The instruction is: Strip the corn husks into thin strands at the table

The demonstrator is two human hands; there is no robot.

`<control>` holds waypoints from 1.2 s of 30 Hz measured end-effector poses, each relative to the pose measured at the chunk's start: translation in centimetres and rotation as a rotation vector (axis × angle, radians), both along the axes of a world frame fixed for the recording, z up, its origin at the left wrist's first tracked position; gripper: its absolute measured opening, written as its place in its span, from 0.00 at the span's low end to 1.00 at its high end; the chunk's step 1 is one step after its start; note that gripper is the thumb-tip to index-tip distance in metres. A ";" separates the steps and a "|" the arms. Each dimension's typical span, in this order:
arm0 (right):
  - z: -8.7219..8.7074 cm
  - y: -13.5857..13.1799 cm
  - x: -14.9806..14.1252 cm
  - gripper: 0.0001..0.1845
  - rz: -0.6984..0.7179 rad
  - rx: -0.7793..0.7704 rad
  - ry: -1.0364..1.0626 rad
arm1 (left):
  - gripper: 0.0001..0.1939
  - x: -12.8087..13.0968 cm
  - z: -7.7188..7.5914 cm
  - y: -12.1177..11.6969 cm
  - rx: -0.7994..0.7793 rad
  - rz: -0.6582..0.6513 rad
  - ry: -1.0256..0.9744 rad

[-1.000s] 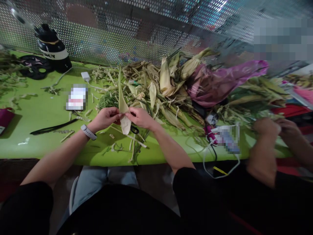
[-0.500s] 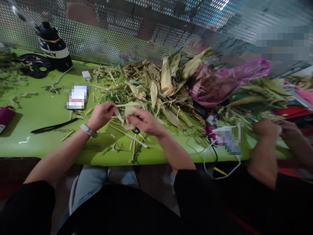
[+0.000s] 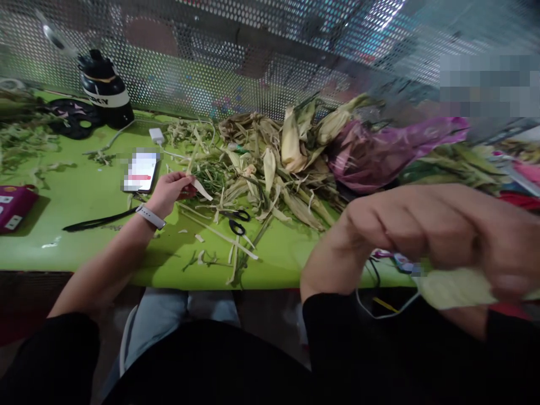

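Observation:
My left hand (image 3: 171, 190) is closed in a pinch on a narrow pale corn husk strip (image 3: 202, 190), held above the green table. Raised close to the camera at the right is my right hand (image 3: 430, 230), somewhat blurred. Its curled fingers hold a wider pale corn husk piece (image 3: 458, 288), partly hidden behind them. Scissors with black handles (image 3: 237, 227) lie on the table between the two arms, beside loose husk strips. Beyond them rises a heap of corn husks (image 3: 270, 169), partly dried brown, with green shreds (image 3: 211, 175) at its left.
A phone (image 3: 142, 171), a white charger (image 3: 156, 136) and a black bottle (image 3: 105, 93) stand or lie at the left. A purple plastic bag (image 3: 367, 154) rests against the heap. Behind the green table (image 3: 97, 253) runs a perforated metal screen (image 3: 189, 62). Another person sits at the right, mostly hidden.
The husk held between both hands has been torn apart. My right hand has swung right and up toward the camera with the wider piece; my left keeps the strip. The scissors are now uncovered.

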State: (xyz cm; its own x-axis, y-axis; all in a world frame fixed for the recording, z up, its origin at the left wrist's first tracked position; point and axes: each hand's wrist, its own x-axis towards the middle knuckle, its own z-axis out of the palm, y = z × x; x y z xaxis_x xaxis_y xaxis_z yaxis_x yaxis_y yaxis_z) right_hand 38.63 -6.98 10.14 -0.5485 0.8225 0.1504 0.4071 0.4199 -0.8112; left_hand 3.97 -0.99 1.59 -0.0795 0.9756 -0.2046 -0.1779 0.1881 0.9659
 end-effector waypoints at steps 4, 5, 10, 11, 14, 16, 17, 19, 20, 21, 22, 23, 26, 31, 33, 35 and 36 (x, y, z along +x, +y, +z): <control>-0.2 7.1 -1.0 0.37 -0.152 0.299 0.260 | 0.09 0.0 -0.3 -0.2 0.022 -0.139 -0.006; -0.6 9.5 -2.0 0.34 -0.176 0.297 0.249 | 0.10 0.1 -0.3 -0.2 0.026 -0.168 0.004; -4.7 15.9 -5.9 0.29 -0.662 0.161 0.124 | 0.13 0.5 -0.3 -0.6 0.055 -0.191 0.035; -5.5 15.2 -6.1 0.27 -0.680 0.208 0.069 | 0.13 0.6 -0.3 -0.7 0.057 -0.190 0.026; -6.8 10.6 -6.3 0.16 -0.519 0.167 -0.067 | 0.13 0.8 -0.2 -0.7 0.067 -0.164 -0.001; -6.9 7.4 -6.6 0.14 -0.156 0.008 -0.475 | 0.13 0.9 -0.3 -0.7 0.081 -0.151 -0.004; -6.9 6.1 -6.9 0.15 -0.038 -0.006 -0.626 | 0.14 0.9 -0.4 -0.8 0.090 -0.148 -0.004; -6.9 4.5 -7.7 0.17 0.035 0.049 -0.817 | 0.15 1.1 -0.6 -0.8 0.100 -0.146 -0.008; -6.9 4.2 -8.1 0.18 0.039 0.081 -0.875 | 0.16 1.2 -0.7 -0.9 0.097 -0.141 -0.015; -7.0 4.0 -8.4 0.19 0.026 0.110 -0.913 | 0.17 1.3 -0.8 -1.0 0.093 -0.135 -0.025; -7.0 4.0 -8.7 0.19 0.017 0.129 -0.938 | 0.18 1.4 -0.8 -1.0 0.086 -0.130 -0.038; -7.1 4.1 -8.9 0.20 0.013 0.139 -0.950 | 0.18 1.4 -0.9 -1.1 0.084 -0.130 -0.053; -7.2 4.2 -9.0 0.17 0.023 0.125 -0.964 | 0.19 1.7 -1.3 -1.2 0.106 -0.156 -0.098; -7.0 4.0 -8.4 0.13 0.028 0.120 -1.027 | 0.19 2.1 -1.6 -1.2 0.144 -0.084 -0.123; -6.8 3.9 -7.7 0.13 -0.018 0.146 -1.046 | 0.20 2.1 -1.6 -1.2 0.189 -0.019 -0.098; -6.4 3.9 -6.5 0.14 -0.113 0.148 -1.028 | 0.21 2.1 -1.6 -1.2 0.242 0.039 -0.064; -6.1 3.9 -5.7 0.14 -0.145 0.139 -0.995 | 0.20 2.1 -1.5 -1.2 0.268 0.071 -0.053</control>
State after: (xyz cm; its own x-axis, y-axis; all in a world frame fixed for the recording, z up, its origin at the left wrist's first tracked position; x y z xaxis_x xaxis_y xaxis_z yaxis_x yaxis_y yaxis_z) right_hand 32.89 -3.08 4.03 -0.3730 0.9013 -0.2204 0.9258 0.3772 -0.0243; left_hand 6.06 -2.20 0.04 -0.1458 0.9878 0.0544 -0.2332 -0.0877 0.9685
